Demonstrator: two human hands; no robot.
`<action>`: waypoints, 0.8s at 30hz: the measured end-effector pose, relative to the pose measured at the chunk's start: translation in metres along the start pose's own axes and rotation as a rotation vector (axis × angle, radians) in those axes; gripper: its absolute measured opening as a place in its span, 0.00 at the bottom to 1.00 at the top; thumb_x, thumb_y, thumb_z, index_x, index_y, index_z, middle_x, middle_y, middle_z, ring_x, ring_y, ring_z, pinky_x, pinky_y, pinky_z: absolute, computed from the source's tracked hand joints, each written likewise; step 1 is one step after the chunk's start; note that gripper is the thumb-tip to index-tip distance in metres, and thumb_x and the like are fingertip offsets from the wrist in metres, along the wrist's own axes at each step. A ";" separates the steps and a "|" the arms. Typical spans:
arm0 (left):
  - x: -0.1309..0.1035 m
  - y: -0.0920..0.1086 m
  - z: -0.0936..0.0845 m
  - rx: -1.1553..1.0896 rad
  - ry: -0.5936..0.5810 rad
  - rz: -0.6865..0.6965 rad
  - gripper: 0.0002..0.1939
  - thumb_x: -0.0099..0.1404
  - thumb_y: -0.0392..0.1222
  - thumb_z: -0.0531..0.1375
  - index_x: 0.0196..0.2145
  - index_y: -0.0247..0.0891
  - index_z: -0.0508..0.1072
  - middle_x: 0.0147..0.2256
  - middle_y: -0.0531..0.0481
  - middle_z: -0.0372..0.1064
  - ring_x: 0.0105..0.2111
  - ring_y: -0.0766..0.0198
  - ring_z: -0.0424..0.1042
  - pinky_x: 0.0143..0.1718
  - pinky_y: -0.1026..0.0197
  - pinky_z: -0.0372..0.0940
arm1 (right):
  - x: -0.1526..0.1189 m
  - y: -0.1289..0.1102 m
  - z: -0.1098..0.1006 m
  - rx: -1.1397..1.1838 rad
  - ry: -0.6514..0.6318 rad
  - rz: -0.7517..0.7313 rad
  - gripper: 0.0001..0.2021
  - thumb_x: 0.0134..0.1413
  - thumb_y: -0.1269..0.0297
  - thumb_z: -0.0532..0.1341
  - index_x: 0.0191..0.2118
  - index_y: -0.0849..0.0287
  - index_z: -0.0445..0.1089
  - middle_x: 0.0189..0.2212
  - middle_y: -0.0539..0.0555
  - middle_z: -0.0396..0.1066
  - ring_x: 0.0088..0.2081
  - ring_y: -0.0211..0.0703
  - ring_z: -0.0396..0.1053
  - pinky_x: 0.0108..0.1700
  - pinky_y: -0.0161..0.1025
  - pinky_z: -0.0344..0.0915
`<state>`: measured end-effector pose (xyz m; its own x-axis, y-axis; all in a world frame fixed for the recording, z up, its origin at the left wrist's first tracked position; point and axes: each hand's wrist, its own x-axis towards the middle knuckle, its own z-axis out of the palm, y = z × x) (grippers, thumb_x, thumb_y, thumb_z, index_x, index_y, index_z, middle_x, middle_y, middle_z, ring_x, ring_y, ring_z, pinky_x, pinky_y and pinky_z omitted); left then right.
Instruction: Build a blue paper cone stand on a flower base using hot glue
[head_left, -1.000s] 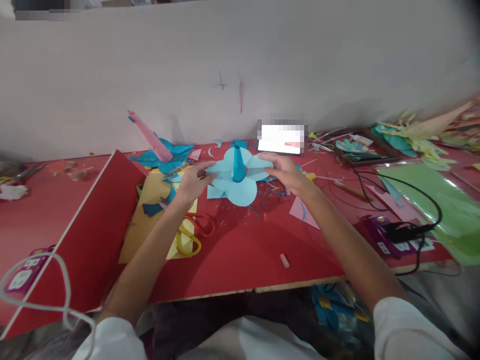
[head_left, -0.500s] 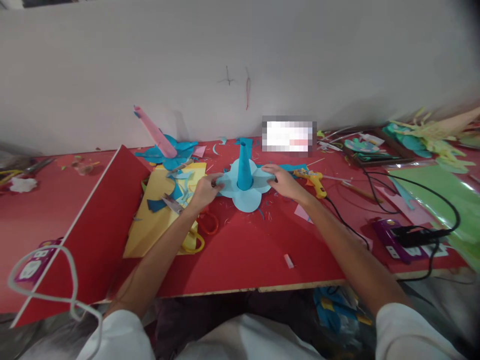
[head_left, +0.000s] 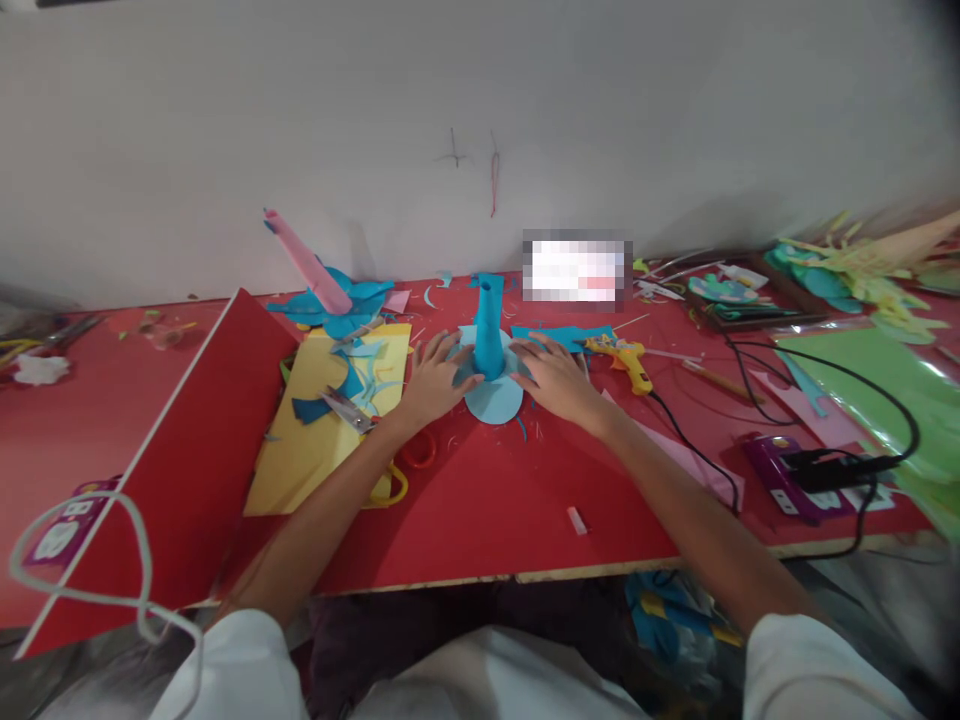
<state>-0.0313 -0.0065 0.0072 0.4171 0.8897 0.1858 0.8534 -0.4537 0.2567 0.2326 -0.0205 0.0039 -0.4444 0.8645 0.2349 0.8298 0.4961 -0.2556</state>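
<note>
A light blue petal-shaped paper base (head_left: 493, 402) lies flat on the red table, with a darker blue paper cone (head_left: 490, 335) standing upright at its middle. My left hand (head_left: 437, 378) rests spread over the base's left petal, fingers apart. Over the right petal lies my right hand (head_left: 553, 378), also flat with its fingers spread. Both hands flank the cone's foot and cover the side petals. Left of my left hand, scissors (head_left: 349, 410) lie on yellow paper (head_left: 300, 450) among blue scraps.
A yellow glue gun (head_left: 634, 362) with a black cord lies to the right, near a purple power strip (head_left: 795, 478). A pink cone (head_left: 307, 262) on blue paper stands at the back left. An upright red board (head_left: 180, 440) divides the table's left side.
Both hands have moved inward from the outer edges of the side petals and now lie spread on top of them, close to the cone. The cone and base stay in place.
</note>
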 end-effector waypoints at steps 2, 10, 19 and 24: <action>0.004 0.003 0.003 0.006 -0.045 0.008 0.32 0.73 0.63 0.55 0.68 0.46 0.68 0.74 0.45 0.51 0.75 0.41 0.45 0.74 0.29 0.37 | 0.000 -0.003 0.006 -0.017 -0.019 -0.035 0.28 0.73 0.52 0.52 0.71 0.59 0.62 0.71 0.62 0.61 0.75 0.65 0.47 0.72 0.65 0.51; 0.005 -0.002 0.013 0.013 -0.111 0.016 0.35 0.72 0.64 0.55 0.71 0.48 0.64 0.75 0.46 0.49 0.75 0.38 0.44 0.73 0.26 0.30 | -0.002 0.006 0.027 -0.056 -0.077 -0.100 0.32 0.73 0.47 0.49 0.74 0.58 0.55 0.74 0.61 0.56 0.78 0.63 0.39 0.76 0.67 0.37; 0.007 -0.001 0.000 -0.030 -0.093 0.009 0.43 0.73 0.65 0.54 0.76 0.41 0.51 0.75 0.41 0.48 0.77 0.40 0.38 0.74 0.31 0.26 | -0.005 0.000 0.013 -0.064 0.018 -0.054 0.27 0.74 0.53 0.50 0.70 0.61 0.63 0.71 0.62 0.61 0.75 0.63 0.46 0.74 0.62 0.45; 0.026 0.009 -0.034 -0.386 0.099 0.035 0.43 0.70 0.63 0.60 0.75 0.47 0.51 0.72 0.40 0.55 0.74 0.44 0.52 0.73 0.38 0.47 | -0.012 0.008 -0.028 -0.043 0.184 0.171 0.20 0.73 0.61 0.47 0.54 0.58 0.74 0.50 0.64 0.77 0.55 0.61 0.71 0.57 0.55 0.65</action>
<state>-0.0238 0.0108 0.0460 0.3956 0.8728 0.2859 0.6512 -0.4860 0.5828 0.2538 -0.0295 0.0250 -0.2313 0.9041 0.3593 0.9030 0.3369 -0.2666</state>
